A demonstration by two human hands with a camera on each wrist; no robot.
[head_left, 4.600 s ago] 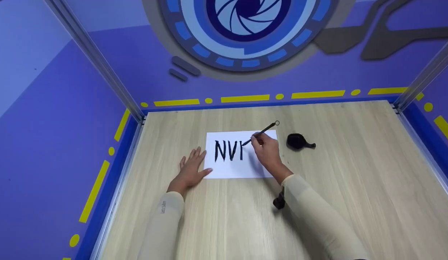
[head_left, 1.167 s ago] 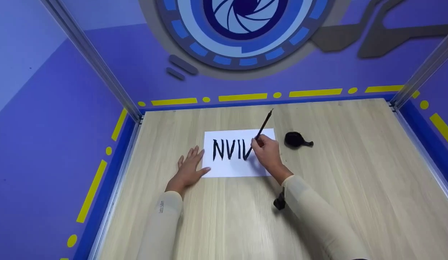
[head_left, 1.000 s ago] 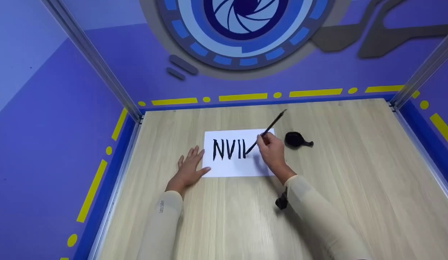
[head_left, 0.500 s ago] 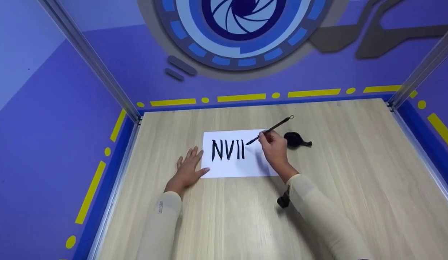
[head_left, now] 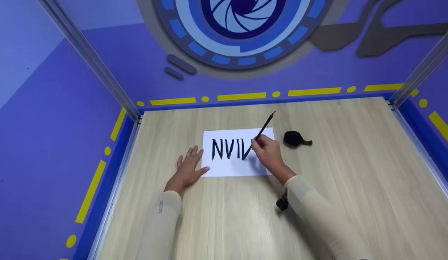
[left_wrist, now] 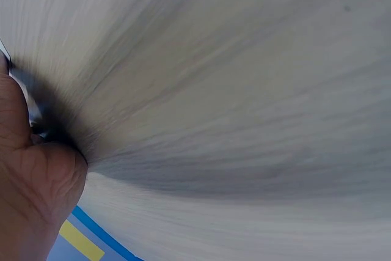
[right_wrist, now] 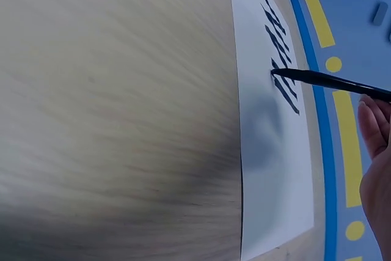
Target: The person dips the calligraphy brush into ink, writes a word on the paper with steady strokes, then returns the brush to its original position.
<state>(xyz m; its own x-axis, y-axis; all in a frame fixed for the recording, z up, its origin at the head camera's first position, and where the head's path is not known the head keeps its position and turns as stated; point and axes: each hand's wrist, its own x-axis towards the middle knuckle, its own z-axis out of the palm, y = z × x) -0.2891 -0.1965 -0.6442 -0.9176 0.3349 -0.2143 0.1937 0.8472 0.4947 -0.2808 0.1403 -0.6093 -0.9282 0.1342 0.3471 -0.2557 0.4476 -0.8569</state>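
A white sheet of paper [head_left: 224,170] lies on the wooden table and bears black brushed strokes that read N, V and two upright lines. The right hand [head_left: 269,151] pinches a thin dark brush [head_left: 266,124], whose tip meets the paper at the foot of the last upright. In the right wrist view the brush [right_wrist: 330,81] touches the strokes, and part of the right hand [right_wrist: 376,151] shows at the edge. The left hand [head_left: 189,168] rests with spread fingers at the paper's left edge; the left wrist view shows only part of that hand [left_wrist: 36,175].
A small black dish with a short handle [head_left: 293,139] sits right of the paper. Purple-blue walls with yellow marks [head_left: 242,96] border the wooden table [head_left: 231,216] at the back and sides. A black object [head_left: 282,203] is at the right sleeve's cuff.
Since half a second ago, the right hand has moved left and slightly down, the brush tip dropping from beside the top of the last upright to its foot. The left hand stays in place.
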